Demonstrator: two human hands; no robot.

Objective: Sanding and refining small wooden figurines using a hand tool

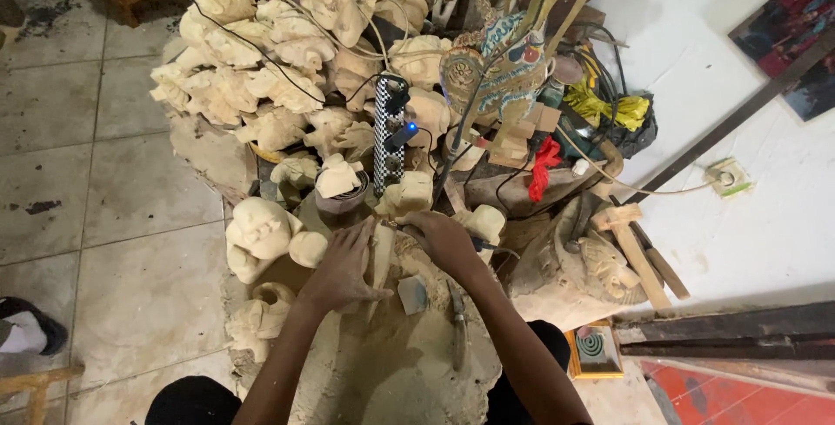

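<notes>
On a dusty carving block (391, 364), left hand (344, 268) grips pale wood piece (380, 255); right hand (444, 240) clenches tool (487, 247).

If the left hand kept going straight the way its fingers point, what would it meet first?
The left hand points up-frame and slightly right, so it would probably first meet the pale carved wood block just beyond the piece it rests on; depth is unclear.

Likely woodcarving workshop, unfinished carvings (261, 86), wooden mallet (639, 255)
</notes>
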